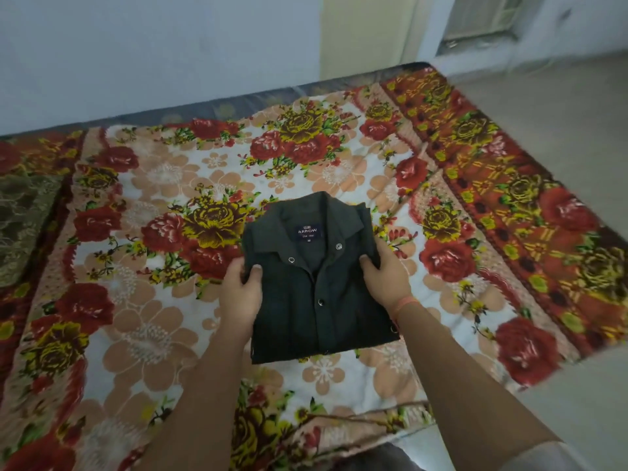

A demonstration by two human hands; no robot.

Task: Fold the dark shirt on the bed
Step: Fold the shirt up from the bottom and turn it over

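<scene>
The dark shirt (316, 287) lies folded into a compact rectangle in the middle of the bed (153, 300), collar away from me, with its label and snap buttons facing up. My left hand (239, 294) grips the shirt's left edge just below the collar, thumb on top. On the opposite side my right hand (385, 278) holds the right edge at about the same height. An orange thread band circles my right wrist.
A floral blanket in red, yellow and peach covers the bed. A dull green lace-patterned cushion (20, 226) lies at the far left. A pale wall runs behind the bed, and grey floor (560, 113) lies to the right.
</scene>
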